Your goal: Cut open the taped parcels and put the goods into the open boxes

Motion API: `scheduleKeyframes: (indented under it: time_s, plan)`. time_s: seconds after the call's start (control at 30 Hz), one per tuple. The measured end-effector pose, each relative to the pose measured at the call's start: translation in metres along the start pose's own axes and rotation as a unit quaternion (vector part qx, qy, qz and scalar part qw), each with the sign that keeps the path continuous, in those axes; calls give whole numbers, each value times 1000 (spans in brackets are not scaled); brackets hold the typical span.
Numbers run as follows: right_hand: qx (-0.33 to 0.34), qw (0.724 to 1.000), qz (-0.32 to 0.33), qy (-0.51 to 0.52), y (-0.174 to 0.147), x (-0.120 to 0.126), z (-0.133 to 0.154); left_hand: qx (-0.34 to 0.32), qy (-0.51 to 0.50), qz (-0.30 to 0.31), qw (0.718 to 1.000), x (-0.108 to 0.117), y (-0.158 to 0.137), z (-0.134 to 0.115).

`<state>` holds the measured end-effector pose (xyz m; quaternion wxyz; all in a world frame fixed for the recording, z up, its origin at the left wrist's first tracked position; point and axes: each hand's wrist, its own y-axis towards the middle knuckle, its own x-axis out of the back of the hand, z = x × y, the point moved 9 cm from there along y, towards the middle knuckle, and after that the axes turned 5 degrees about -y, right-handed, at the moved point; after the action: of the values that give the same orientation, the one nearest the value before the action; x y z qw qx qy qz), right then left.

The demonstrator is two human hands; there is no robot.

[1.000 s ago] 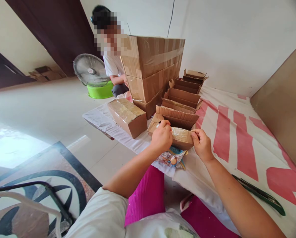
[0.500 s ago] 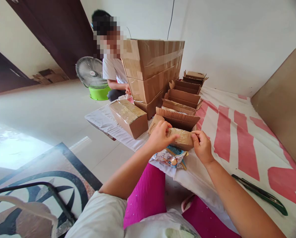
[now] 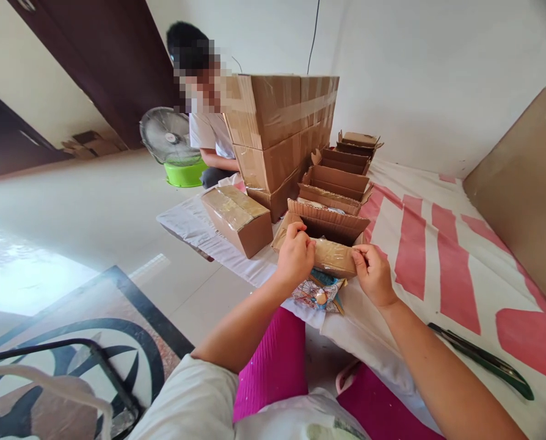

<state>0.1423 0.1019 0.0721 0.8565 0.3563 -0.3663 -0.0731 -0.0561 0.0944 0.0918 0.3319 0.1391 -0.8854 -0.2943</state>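
Note:
Right in front of me stands an open cardboard box [image 3: 334,255], its back flap raised and clear tape across its front. My left hand [image 3: 297,253] is closed at the box's left front corner, fingers curled over the cardboard edge. At the opposite corner, my right hand [image 3: 372,269] pinches the edge between thumb and fingers. The box's contents are hidden from view. Just below its front lies a shiny patterned packet [image 3: 319,293], partly covered by my left wrist.
Behind the box runs a row of open cartons [image 3: 337,180]. Taped cartons [image 3: 277,113] are stacked to their left, with one taped box [image 3: 237,220] nearer. A green-handled tool [image 3: 484,360] lies right. A person [image 3: 213,134] sits beyond the stack, beside a fan [image 3: 167,134].
My left hand has gone from spread fingers with the thumb over the front to a closed grip at the left corner. My right hand stays at its corner. The other person's hand has dropped from sight.

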Motion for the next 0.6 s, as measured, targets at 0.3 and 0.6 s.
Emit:
scheduleKeyframes:
  time_s: [0.3, 0.6]
  plan:
    - [3, 1000, 11, -7, 0, 1, 3, 19, -18, -16, 1000, 7, -2, 6]
    - [-1, 1000, 10, -2, -2, 1, 3, 140, -189, -40, 971, 6, -3, 33]
